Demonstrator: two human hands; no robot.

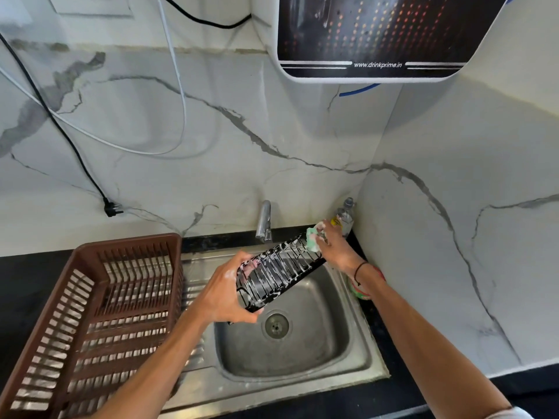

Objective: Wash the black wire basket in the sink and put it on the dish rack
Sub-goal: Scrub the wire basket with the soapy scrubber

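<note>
While held over the sink, a soapy black wire basket.

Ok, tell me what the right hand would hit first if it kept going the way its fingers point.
Likely the clear bottle in the corner: the right hand, gripping the green sponge on the black wire basket, points up-left towards it. Depth is unclear; it could reach the marble wall instead.
</note>
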